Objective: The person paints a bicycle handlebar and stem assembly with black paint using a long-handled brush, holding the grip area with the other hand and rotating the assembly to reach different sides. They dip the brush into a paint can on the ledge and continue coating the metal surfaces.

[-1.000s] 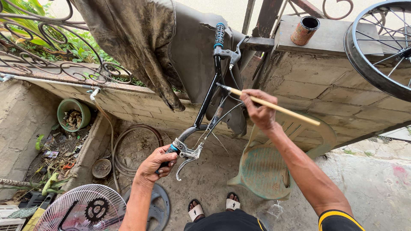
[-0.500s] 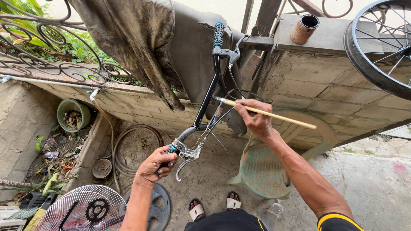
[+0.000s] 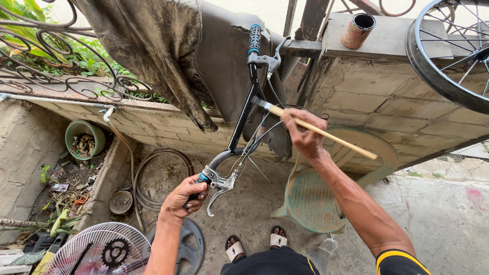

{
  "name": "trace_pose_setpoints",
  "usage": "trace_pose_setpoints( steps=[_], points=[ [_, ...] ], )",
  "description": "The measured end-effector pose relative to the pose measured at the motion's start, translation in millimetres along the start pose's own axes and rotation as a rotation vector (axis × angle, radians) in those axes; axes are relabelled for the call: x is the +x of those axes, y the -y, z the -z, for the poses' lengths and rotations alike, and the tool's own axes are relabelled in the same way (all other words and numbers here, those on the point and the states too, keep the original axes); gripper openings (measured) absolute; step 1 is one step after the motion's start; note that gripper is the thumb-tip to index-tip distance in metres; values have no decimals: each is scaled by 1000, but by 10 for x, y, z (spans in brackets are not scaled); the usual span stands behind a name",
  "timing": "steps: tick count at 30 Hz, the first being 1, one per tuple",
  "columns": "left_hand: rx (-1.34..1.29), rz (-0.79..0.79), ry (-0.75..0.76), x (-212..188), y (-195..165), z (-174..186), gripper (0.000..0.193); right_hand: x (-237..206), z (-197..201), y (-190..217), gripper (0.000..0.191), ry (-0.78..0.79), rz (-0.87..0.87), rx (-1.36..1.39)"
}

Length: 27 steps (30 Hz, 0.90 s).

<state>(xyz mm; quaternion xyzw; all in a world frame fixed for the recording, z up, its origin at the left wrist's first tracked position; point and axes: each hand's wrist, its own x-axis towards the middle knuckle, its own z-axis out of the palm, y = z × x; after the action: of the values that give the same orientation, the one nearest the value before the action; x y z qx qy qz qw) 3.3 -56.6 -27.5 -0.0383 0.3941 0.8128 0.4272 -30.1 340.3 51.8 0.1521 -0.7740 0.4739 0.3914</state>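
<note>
Over the chair [image 3: 316, 203], right hand [image 3: 304, 136] brushes handlebar [image 3: 239, 130]

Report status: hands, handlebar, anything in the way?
Left hand grips handlebar end. Right hand holds paintbrush, bristles on bar. Brake cables hang alongside.

The handlebar [image 3: 243, 119] stands on end at the centre, its lower grip in the left hand [image 3: 184, 196] at seven o'clock. The right hand [image 3: 304, 133], at three o'clock, holds a brush [image 3: 316, 131] whose tip seems to touch the bar. A chair [image 3: 318, 196] sits below, at five o'clock; a wheel [image 3: 448, 53] hangs at two o'clock.
</note>
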Motion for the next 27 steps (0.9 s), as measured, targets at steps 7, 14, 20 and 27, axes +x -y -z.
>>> trace_pose_setpoints(
  steps=[7, 14, 20, 27],
  points=[
    [1, -6, 0, -14, -8, -21, 30, 177, -92, 110, 17, -28, 91, -111],
    [20, 7, -8, -4, -16, -8, 29, 193, -42, 147, 13, -40, 22, -183],
    [8, -16, 13, 24, 13, -8, 26, 240, -98, 178, 13, -20, 61, -215],
    [6, -14, 3, 17, 5, -18, 26, 302, -167, 233, 14, -64, 63, -196]
  ],
)
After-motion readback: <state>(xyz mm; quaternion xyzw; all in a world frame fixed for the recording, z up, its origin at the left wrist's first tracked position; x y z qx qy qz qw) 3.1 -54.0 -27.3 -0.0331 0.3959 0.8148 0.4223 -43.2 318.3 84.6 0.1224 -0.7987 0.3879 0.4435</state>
